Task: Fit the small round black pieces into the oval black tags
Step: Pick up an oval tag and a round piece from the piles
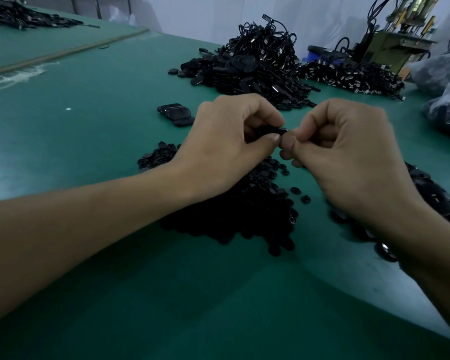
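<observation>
Risk: left hand pinches oval tag; right hand fingers curled tight, contents hidden; a misaligned press could drop any round piece.

My view of the green table and the black heaps on it.

Nearest me, a spread of small round black pieces lies straight on the mat, with a few strays just beside its right edge. I see a second dark pile at the table's right side. Further out, left of centre, a little cluster of oval black tags sits apart. Behind it rises a tall heap of tags and cabled parts, with a lower heap of cable ends to its right. Plastic bags with dark contents rest at the far right. A white speck lies on the bare mat at left.
</observation>
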Tool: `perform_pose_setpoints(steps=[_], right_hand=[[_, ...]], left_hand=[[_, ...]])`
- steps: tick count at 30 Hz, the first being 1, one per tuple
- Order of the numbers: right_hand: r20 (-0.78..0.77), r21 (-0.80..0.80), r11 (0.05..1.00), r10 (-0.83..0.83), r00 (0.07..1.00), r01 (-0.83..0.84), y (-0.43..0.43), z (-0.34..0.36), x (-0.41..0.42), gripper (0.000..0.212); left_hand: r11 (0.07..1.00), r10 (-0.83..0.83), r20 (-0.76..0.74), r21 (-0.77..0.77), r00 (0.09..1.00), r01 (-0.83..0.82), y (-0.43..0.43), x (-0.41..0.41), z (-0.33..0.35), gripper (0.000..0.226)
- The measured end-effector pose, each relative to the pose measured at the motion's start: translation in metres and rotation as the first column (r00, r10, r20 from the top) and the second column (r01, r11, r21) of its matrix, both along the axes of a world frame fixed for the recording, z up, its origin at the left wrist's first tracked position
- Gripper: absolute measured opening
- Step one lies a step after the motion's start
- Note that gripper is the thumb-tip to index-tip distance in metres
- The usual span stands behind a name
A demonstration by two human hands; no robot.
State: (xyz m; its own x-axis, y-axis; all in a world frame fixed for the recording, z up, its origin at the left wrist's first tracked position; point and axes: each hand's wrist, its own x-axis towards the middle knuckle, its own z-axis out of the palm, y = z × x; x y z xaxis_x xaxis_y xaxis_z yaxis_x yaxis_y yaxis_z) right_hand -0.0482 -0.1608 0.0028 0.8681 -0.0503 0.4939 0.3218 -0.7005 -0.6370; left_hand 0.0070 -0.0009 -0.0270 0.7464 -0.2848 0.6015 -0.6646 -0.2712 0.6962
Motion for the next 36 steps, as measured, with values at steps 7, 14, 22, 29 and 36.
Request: perform_pose_setpoints(steps=[7, 14, 22, 29, 36], right_hand=[[-0.029, -0.041, 0.997, 0.064, 0.998, -0.066, -0.008, 0.0, 0.003, 0.021], [-0.06, -0.042, 0.993, 0.112, 0.992, -0.114, -0.016, -0.002, 0.009, 0.013], [-0.086, 0.097, 0.983, 0.162, 0.983, -0.154, -0.021, -0.005, 0.014, 0.006], [-0.109, 0.106, 0.977, 0.199, 0.974, -0.187, -0.024, -0.005, 0.015, 0.005], [-0.136, 0.059, 0.987, 0.159, 0.978, -0.153, -0.023, -0.003, 0.015, 0.004]], left_hand=[[0.998, 0.008, 0.048, 0.062, 0.999, -0.011, 0.001, 0.002, 0.0, 0.019], [0.99, -0.137, -0.114, -0.037, 0.984, 0.134, 0.004, 0.002, 0.005, 0.028], [0.958, -0.233, -0.324, -0.239, 0.917, 0.159, 0.005, 0.003, 0.008, 0.019], [0.951, -0.259, -0.341, -0.252, 0.904, 0.178, 0.003, 0.003, 0.008, 0.019], [0.98, -0.165, -0.228, -0.151, 0.96, 0.133, 0.003, 0.003, 0.005, 0.02]])
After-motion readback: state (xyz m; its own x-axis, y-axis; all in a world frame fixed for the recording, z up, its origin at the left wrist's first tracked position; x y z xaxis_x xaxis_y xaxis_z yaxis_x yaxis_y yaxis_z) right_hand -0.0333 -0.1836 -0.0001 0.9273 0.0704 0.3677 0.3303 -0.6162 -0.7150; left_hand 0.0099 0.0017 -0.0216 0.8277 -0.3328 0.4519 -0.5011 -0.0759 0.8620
